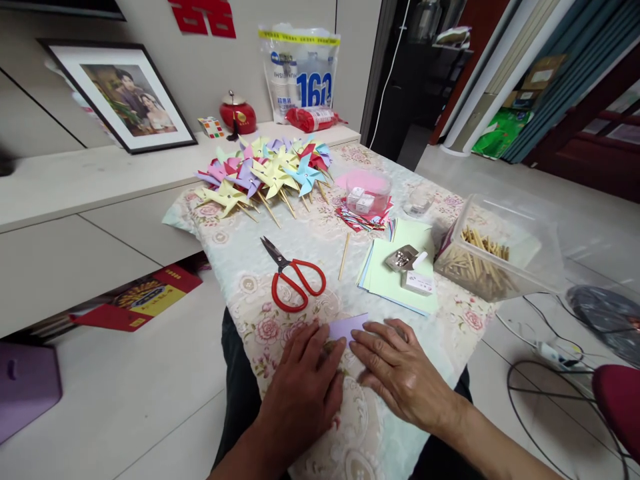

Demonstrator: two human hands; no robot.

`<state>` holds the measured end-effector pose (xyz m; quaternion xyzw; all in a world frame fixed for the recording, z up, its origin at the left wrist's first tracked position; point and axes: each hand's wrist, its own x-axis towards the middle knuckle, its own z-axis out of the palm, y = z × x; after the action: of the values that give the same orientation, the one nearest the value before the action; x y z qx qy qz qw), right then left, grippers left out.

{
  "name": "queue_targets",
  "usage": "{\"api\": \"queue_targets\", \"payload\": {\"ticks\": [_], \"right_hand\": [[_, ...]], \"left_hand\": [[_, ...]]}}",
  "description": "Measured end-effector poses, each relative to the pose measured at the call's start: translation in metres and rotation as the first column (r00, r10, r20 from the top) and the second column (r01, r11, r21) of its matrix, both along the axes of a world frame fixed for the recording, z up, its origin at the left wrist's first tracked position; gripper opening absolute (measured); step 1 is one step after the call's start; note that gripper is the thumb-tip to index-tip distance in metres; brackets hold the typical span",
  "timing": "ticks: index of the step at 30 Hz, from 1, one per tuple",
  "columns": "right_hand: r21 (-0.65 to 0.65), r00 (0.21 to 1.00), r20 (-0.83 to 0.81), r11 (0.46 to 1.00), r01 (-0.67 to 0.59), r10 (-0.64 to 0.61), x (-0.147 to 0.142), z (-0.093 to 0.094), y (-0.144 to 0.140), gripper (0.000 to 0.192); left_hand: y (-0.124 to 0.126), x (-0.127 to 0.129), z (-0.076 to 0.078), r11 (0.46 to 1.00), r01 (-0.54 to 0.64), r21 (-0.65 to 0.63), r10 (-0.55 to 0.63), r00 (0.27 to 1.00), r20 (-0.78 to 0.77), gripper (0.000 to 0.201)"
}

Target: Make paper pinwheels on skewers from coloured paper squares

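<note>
Lilac paper (347,327) — fingertips (355,335) at both ends.

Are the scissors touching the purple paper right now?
Apart. The head view shows a strip of tablecloth between the scissors and the purple paper.

The bare left hand (306,380), its back upward, reaches forward with fingers extended — thumb low on the inner side. The bare right hand (397,370) lies angled inward, knuckles bent, fingertips turned down; the two hands are near each other. The bare left forearm (245,455) and bare right forearm (485,430) slant inward from below — both uncovered at the wrist.
</note>
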<state>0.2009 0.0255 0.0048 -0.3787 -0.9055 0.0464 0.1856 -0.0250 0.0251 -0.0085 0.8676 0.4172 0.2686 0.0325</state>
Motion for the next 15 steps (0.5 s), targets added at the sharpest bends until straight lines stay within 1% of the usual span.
{"api": "queue_targets", "payload": {"ticks": [3, 9, 15], "right_hand": [[0.0, 1.0, 0.019, 1.0, 0.02, -0.02, -0.0003, 0.0007, -0.0001, 0.036], [0.055, 0.995, 0.052, 0.995, 0.083, -0.086, 0.0013, 0.0005, -0.0008, 0.033], [0.077, 0.98, 0.074, 0.981, 0.179, -0.185, 0.0016, -0.0009, -0.0026, 0.032]], "left_hand": [[-0.0009, 0.0001, -0.0005, 1.0, 0.0, 0.007, 0.0, 1.0, -0.016, 0.037], [-0.0019, 0.0007, -0.0043, 0.998, -0.008, 0.066, 0.012, 0.998, -0.06, 0.038], [-0.0024, 0.0005, -0.0027, 0.988, -0.062, 0.141, 0.078, 0.99, -0.116, 0.04]]}}
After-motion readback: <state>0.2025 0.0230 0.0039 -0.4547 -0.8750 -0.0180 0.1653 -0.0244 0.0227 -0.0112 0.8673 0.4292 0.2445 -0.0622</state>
